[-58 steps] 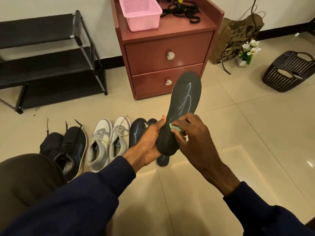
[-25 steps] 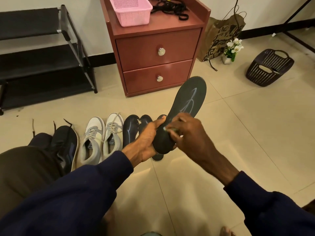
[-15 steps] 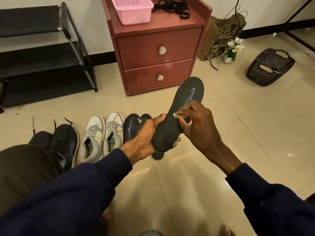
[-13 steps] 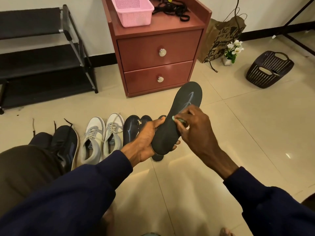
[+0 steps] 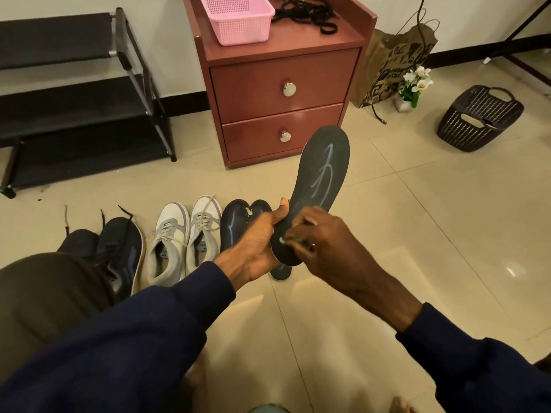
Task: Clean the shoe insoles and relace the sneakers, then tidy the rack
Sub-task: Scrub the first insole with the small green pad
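My left hand (image 5: 258,242) grips the heel end of a dark insole (image 5: 320,174) with a pale blue mark, holding it up above the floor. My right hand (image 5: 323,245) pinches a small pale green cloth (image 5: 283,240) against the insole's heel. Other dark insoles (image 5: 235,222) lie on the tiles just behind my left hand. A pair of white and grey sneakers (image 5: 185,236) with laces stands to their left. Left of those sit dark sneakers (image 5: 122,248), with loose laces (image 5: 101,216) behind them. The black shoe rack (image 5: 77,93) stands at the back left with bare shelves.
A red-brown two-drawer cabinet (image 5: 280,87) stands behind the insoles, with a pink basket (image 5: 238,19) and black laces (image 5: 307,11) on top. A paper bag (image 5: 390,64), a small flower pot (image 5: 413,84) and a dark woven basket (image 5: 480,117) sit to the right. My knee (image 5: 38,299) is at the left.
My right hand with the cloth has slid down the insole from its middle to the heel end. The insole stays in my left hand, now more upright.
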Demonstrator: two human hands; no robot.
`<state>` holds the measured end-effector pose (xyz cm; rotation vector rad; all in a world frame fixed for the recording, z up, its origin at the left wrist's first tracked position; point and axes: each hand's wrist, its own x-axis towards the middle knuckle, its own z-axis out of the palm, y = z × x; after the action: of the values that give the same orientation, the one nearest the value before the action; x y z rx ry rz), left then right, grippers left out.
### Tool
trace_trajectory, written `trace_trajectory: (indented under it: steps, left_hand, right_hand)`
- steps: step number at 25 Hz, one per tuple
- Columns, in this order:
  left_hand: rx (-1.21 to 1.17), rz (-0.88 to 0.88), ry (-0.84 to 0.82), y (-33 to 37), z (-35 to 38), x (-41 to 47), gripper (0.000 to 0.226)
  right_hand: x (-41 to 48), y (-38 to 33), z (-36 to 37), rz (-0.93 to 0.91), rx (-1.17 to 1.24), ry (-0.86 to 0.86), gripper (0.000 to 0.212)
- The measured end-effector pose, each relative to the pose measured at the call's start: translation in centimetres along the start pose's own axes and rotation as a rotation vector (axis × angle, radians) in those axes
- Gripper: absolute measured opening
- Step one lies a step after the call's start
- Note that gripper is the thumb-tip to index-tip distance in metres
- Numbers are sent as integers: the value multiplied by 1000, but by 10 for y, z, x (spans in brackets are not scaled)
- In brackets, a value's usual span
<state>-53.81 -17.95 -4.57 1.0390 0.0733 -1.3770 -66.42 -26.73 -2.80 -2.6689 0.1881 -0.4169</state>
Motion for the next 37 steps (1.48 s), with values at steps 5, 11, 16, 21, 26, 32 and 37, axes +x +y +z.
trace_trajectory:
  steps: [5, 11, 16, 21, 26, 32, 37]
  left_hand:
    - [-46, 47, 5, 1, 4, 2, 43]
    - [-27, 79, -18, 2, -1, 8, 39]
    - [-29, 43, 20, -2, -8, 12, 49]
    - [-34, 81, 20, 0, -2, 12, 41]
    - [11, 49, 76, -6, -8, 13, 38]
    - [24, 59, 93, -6, -5, 11, 36]
    - [54, 63, 71, -7, -2, 12, 36]
  right_hand:
    - [8, 13, -4, 126, -111, 184, 15]
    - [12, 26, -9, 139, -197, 134, 14]
    - [-7, -5, 10, -35, -87, -69, 11]
    - [12, 27, -3, 179, -195, 173, 14]
    - [-3, 0, 11, 10, -76, -57, 9]
    - [1, 3, 12, 88, -32, 33, 10]
    - [14, 26, -6, 187, -93, 183, 15]
